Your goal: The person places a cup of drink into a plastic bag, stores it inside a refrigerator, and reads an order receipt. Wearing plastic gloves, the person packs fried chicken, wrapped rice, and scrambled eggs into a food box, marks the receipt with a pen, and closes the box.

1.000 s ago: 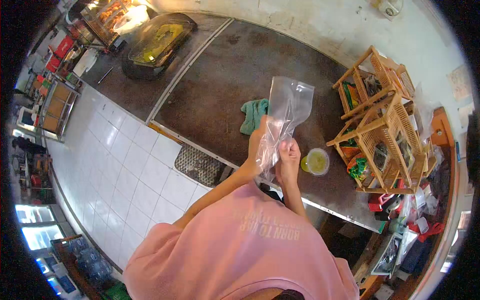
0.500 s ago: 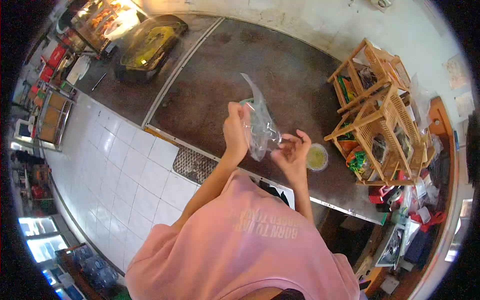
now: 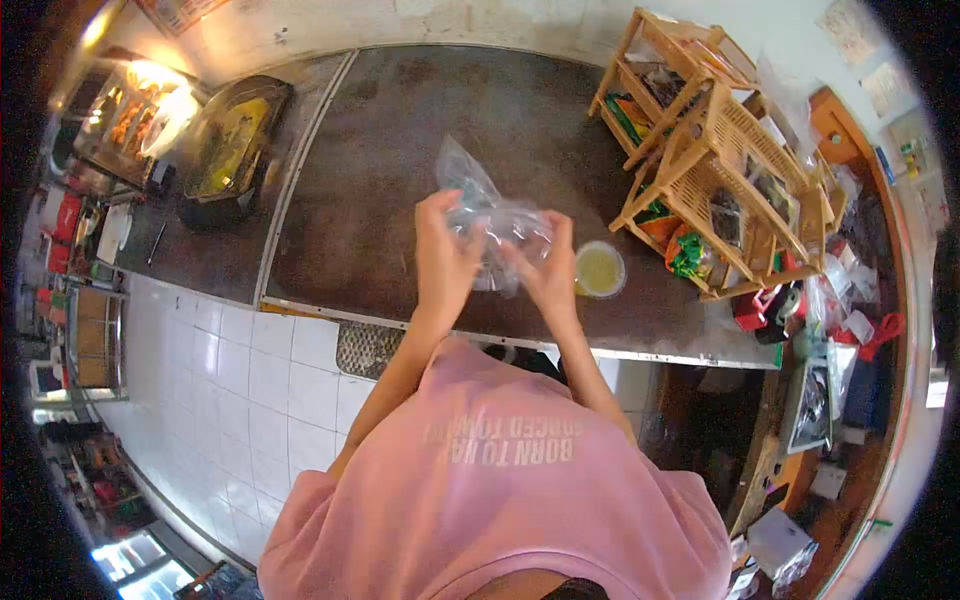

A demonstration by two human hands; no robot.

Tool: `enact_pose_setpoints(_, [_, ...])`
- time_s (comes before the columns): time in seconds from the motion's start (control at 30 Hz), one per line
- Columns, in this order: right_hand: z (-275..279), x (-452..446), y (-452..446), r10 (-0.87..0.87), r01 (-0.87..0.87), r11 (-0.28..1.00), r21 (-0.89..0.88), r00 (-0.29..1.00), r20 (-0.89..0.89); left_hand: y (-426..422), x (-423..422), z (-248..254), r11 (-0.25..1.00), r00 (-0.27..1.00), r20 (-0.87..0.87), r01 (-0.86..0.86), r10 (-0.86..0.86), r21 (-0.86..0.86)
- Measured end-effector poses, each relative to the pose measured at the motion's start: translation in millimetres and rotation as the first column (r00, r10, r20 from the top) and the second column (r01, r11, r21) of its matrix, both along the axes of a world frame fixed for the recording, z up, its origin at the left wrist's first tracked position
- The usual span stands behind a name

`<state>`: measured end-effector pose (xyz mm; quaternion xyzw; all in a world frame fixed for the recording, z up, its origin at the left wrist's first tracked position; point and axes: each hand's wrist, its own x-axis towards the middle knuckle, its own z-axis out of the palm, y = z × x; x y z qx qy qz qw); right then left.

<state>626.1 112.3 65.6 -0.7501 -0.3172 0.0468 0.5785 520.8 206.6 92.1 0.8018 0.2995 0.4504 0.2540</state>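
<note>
Over the dark counter, a clear plastic bag (image 3: 490, 215) is stretched between my two hands. My left hand (image 3: 447, 245) grips its left side, fingers closed on the film. On the other side my right hand (image 3: 545, 262) pinches the bag too, thumb pointing inward. Inside or behind the film something faintly greenish shows near my left fingers; I cannot make out what it is. A round clear cup of pale yellow-green contents (image 3: 600, 269) stands on the counter just right of my right hand, apart from it.
Wooden racks (image 3: 715, 160) with packets stand at the counter's right end. A dark lidded tray (image 3: 235, 145) with yellow contents sits at the back left, near a lit food case (image 3: 140, 115). The counter's front edge (image 3: 640, 352) runs before my body.
My right hand has moved up and taken hold of the bag's right side, which is now spread wider between both hands. The view has shifted, so the counter and racks appear further left.
</note>
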Motion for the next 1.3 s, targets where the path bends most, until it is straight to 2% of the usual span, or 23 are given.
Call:
enact_pose_setpoints(0.03, [1.0, -0.3, 3.1, -0.005, 0.005, 0.996, -0.089, 1.000, -0.004, -3.2, 1.9, -1.7, 0.990, 0.997, -0.047, 0.069, -0.063, 0.121])
enact_pose_setpoints(0.07, [3.5, 20.8, 9.5, -0.085, 0.026, 0.982, 0.187, 0.946, 0.313, 10.7, -4.2, -9.4, 1.000, 0.992, -0.129, 0.002, 0.001, 0.021])
enact_pose_setpoints(0.1, [8.6, 34.5, -2.5, -0.183, 0.182, 0.983, -0.027, 0.981, -0.056, 27.7, -9.0, -12.5, 0.996, 0.995, -0.058, -0.088, 0.087, -0.016])
enact_pose_setpoints(0.17, [-4.7, 29.2, -1.9, -0.061, 0.069, 0.988, 0.135, 0.996, -0.062, 27.8, -6.1, -11.7, 0.995, 0.993, -0.090, -0.080, 0.074, -0.056])
enact_pose_setpoints(0.27, [-9.0, 24.8, -6.6, -0.007, -0.020, 0.991, 0.129, 0.978, 0.208, 9.2, 5.0, 5.1, 0.939, 0.952, -0.176, -0.197, 0.252, 0.281])
enact_pose_setpoints(0.3, [-8.8, 26.4, -11.2, 0.107, -0.115, 0.992, 0.049, 0.982, 0.153, 1.2, 8.2, 5.0, 0.971, 0.969, -0.234, -0.022, 0.079, 0.236])
enact_pose_setpoints(0.37, [-6.1, 42.9, -19.6, 0.320, -0.317, 0.944, -0.091, 0.947, 0.013, -12.6, 13.2, 2.7, 0.940, 0.910, -0.315, 0.319, -0.268, 0.119])
enact_pose_setpoints(0.4, [-12.2, 66.9, -25.7, 0.478, -0.476, 0.874, -0.102, 0.878, -0.001, -8.7, 18.6, -2.5, 0.949, 0.915, -0.279, 0.313, -0.290, 0.041])
enact_pose_setpoints(0.5, [-2.8, 99.9, -67.5, 0.565, -0.363, 0.756, -0.544, 0.781, 0.264, 24.4, 21.3, -29.3, 0.981, 0.963, -0.192, 0.195, -0.191, -0.001])
enact_pose_setpoints(0.53, [-14.9, 105.1, -74.4, 0.581, -0.158, 0.631, -0.760, 0.745, 0.327, 31.0, 22.8, -36.1, 0.984, 0.962, -0.208, 0.179, -0.179, -0.019])
enact_pose_setpoints(0.63, [-88.6, 132.5, -73.7, 0.562, -0.181, 0.455, -0.872, 0.818, 0.123, 23.3, 39.5, -49.1, 0.963, 0.954, -0.135, 0.262, -0.268, -0.066])
enact_pose_setpoints(0.67, [-67.8, 121.0, -68.0, 0.436, -0.099, 0.426, -0.899, 0.894, 0.108, 19.9, 48.8, -56.8, 0.966, 0.959, -0.125, 0.246, -0.255, -0.082])
enact_pose_setpoints(0.77, [-57.5, 149.3, -87.4, 0.346, -0.329, 0.697, -0.637, 0.933, -0.104, 10.5, 69.0, -79.0, 0.937, 0.952, -0.124, 0.243, -0.281, -0.252])
enact_pose_setpoints(0.8, [-6.0, 128.5, -101.6, 0.354, -0.405, 0.850, -0.336, 0.912, -0.205, 9.8, 75.7, -85.9, 0.949, 0.952, -0.179, 0.202, -0.248, -0.241])
enact_pose_setpoints(0.83, [10.6, 127.0, -110.2, 0.360, -0.432, 0.893, -0.129, 0.856, -0.372, 5.5, 80.1, -89.3, 0.933, 0.947, -0.166, 0.220, -0.274, -0.286])
enact_pose_setpoints(0.9, [35.9, 117.3, -123.8, 0.461, -0.443, 0.875, 0.195, 0.637, -0.618, -6.8, 89.3, -95.9, 0.888, 0.930, -0.142, 0.268, -0.340, -0.373])
enact_pose_setpoints(0.93, [24.7, 116.9, -128.0, 0.542, -0.430, 0.830, 0.354, 0.476, -0.693, -10.5, 98.6, -104.3, 0.871, 0.906, -0.219, 0.245, -0.363, -0.427])
enact_pose_setpoints(1.0, [-16.2, 117.6, -129.0, 0.700, -0.311, 0.701, 0.642, 0.128, -0.703, -24.7, 106.0, -105.6, 0.630, 0.870, 0.048, 0.392, -0.491, -0.670])
enact_pose_setpoints(1.03, [-30.0, 116.9, -127.8, 0.637, -0.324, 0.757, 0.567, 0.172, -0.752, -29.8, 107.8, -105.3, 0.478, 0.839, 0.187, 0.457, -0.510, -0.750])
enact_pose_setpoints(1.1, [-49.4, 112.3, -122.2, 0.499, -0.345, 0.846, 0.406, 0.244, -0.831, -29.7, 104.3, -97.5, 0.271, 0.791, 0.268, 0.472, -0.550, -0.839])
enact_pose_setpoints(1.13, [-48.4, 107.9, -121.5, 0.491, -0.359, 0.851, 0.384, 0.283, -0.824, -28.6, 100.6, -95.6, 0.164, 0.771, 0.308, 0.466, -0.557, -0.870])
enact_pose_setpoints(1.23, [-17.1, 87.4, -120.0, 0.328, -0.327, 0.935, 0.136, 0.655, -0.681, -30.1, 94.9, -115.5, 0.194, 0.774, 0.250, 0.430, -0.582, -0.882])
enact_pose_setpoints(1.3, [-30.5, 90.8, -132.0, 0.431, -0.281, 0.901, 0.330, 0.505, -0.748, -26.5, 95.6, -120.3, -0.034, 0.737, 0.444, 0.498, -0.510, -0.867])
